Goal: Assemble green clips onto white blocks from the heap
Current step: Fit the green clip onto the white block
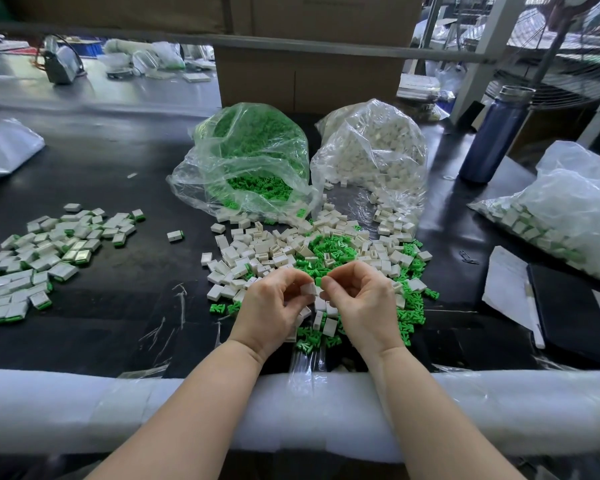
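White block pinched in left hand grip – right hand grip pinches green clip against it, above bench heap

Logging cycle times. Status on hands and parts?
Left hand pinching white block. Right hand pinching green clip at it. Not seated. Nothing blocking.

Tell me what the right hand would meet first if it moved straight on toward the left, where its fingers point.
Probably the white block pinched by the left hand; the right hand holds a green clip right beside it.
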Tool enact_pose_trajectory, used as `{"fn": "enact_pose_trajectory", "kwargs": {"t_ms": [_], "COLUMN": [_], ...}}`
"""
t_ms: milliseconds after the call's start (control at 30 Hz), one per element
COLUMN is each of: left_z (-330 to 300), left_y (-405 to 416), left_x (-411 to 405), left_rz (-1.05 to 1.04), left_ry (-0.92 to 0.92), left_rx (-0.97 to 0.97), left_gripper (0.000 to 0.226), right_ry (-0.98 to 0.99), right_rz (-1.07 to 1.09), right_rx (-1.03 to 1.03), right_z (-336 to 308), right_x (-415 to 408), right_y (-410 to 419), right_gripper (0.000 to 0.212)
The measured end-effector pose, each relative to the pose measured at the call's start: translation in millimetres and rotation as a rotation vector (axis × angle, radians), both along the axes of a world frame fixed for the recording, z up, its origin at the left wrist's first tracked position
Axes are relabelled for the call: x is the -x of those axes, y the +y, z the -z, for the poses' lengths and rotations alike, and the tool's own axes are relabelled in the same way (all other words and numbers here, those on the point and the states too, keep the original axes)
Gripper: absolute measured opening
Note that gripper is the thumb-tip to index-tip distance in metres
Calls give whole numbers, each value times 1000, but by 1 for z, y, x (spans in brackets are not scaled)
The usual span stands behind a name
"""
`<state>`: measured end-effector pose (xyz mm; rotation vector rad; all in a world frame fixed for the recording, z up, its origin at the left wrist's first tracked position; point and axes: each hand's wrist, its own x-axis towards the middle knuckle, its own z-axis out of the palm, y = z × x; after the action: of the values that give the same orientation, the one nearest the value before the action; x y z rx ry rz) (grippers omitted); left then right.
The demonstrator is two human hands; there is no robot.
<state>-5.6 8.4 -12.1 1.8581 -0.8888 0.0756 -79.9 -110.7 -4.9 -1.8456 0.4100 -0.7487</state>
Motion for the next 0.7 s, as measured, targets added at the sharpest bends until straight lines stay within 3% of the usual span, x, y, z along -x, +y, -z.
{"fn": "enact_pose_trajectory", "kwargs": {"t_ms": [700], "left_z": [1], "left_y": [0], "left_x": [-1], "left_rz": [5], "left_ry": [-52], "left_rx": [-4], "left_gripper": [19], "right_ry": [30], "right_rz": [-53], "right_rx": [4], "right_z": [-3], "right_x": [2], "right_y": [2], "right_gripper": [22]}}
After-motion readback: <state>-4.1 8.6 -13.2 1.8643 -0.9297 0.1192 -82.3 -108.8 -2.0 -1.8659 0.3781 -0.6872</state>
